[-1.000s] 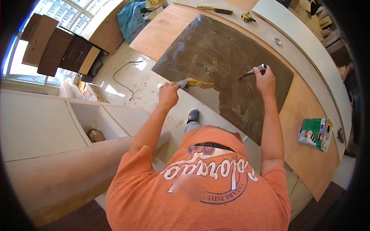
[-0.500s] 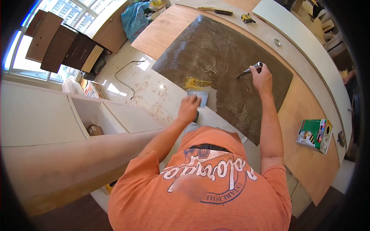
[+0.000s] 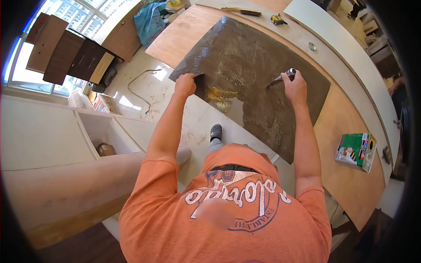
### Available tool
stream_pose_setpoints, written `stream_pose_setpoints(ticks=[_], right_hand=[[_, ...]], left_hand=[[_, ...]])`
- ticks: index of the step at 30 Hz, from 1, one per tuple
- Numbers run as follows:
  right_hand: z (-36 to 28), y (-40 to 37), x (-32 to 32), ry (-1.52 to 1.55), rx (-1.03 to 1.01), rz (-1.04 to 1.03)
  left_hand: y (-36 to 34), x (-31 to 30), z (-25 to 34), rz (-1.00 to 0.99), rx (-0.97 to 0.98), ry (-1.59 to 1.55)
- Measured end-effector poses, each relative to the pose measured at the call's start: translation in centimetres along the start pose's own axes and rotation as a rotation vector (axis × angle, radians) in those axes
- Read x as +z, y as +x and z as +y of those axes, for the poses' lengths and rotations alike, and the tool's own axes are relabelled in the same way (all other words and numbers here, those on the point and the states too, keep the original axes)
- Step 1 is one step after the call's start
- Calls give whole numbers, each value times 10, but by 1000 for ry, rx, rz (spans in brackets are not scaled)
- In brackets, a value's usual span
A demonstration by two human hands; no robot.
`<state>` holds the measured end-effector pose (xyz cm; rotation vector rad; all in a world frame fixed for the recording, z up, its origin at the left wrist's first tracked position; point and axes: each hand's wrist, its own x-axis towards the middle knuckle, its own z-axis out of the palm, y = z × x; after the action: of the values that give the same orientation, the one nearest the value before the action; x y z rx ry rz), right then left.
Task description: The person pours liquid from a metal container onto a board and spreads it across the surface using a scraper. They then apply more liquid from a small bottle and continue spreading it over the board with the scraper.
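A dark brown panel (image 3: 272,57) lies across the work surface, its face wet with streaks. On its left edge my left hand (image 3: 185,84) is closed around a flat scraper, whose blade (image 3: 199,80) shows only as a dark edge beside the fingers. My right hand (image 3: 295,87) grips a slim tool with a shiny rounded handle end and a narrow pointed blade (image 3: 274,82), apparently a putty knife seen edge-on. Its tip is at or just above the panel's middle. Between the hands, nearer the front edge, lies a yellowish glue-like patch (image 3: 219,97).
A green and white can (image 3: 356,151) stands on the plywood at right. Along the far side lie a wire brush (image 3: 245,12), a tape measure (image 3: 278,19) and a small round metal piece (image 3: 312,46). A white cabinet (image 3: 48,125) stands at left. Another person's arm shows at far right.
My left hand has moved up and left with the scraper, from the yellowish patch to the panel's left edge. My right hand has barely moved.
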<state>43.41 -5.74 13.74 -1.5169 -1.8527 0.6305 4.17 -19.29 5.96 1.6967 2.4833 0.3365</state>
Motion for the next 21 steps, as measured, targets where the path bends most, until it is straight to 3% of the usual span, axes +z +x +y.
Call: stream_pose_setpoints(ticks=[6,10,13,17,21], right_hand=[[4,-1,-1,1,40,5],[2,-4,-3,-10,37,3],[6,-2,-1,29,-15,2],[3,-3,0,20,-18,-5],[4,3,3,37,-42,-25]], left_hand=[[-64,8,37,-170,336,-50],[-122,18,39,-112,312,-174],[-154,8,48,-61,342,-198],[-145,-41,88,117,350,-237],[-127,-17,119,345,367,-174]])
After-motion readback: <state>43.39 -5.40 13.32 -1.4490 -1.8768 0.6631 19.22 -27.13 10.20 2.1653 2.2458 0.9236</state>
